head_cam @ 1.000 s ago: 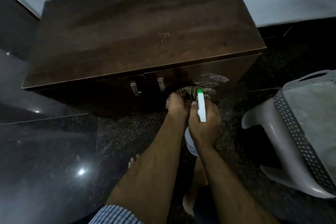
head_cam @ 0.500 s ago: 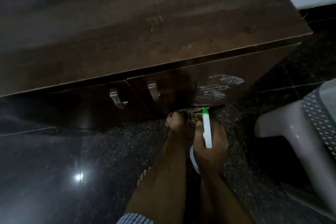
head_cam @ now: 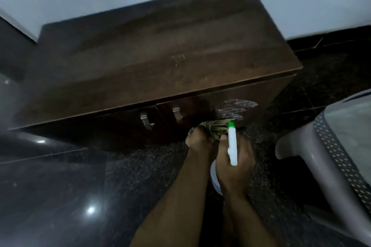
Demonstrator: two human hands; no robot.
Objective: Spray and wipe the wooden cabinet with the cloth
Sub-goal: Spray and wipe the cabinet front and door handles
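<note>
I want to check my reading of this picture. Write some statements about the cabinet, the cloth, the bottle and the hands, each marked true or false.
1. The right hand holds a white spray bottle with a green tip. True.
2. The crumpled greenish cloth lies on top of the dark brown wooden cabinet. False: the left hand grips it at the cabinet's lower front.
3. A whitish foamy patch shows on the right door. True.
4. The right door stands open. False: it is shut.
5. The grey perforated plastic stool stands left of the cabinet. False: it stands on the right.
</note>
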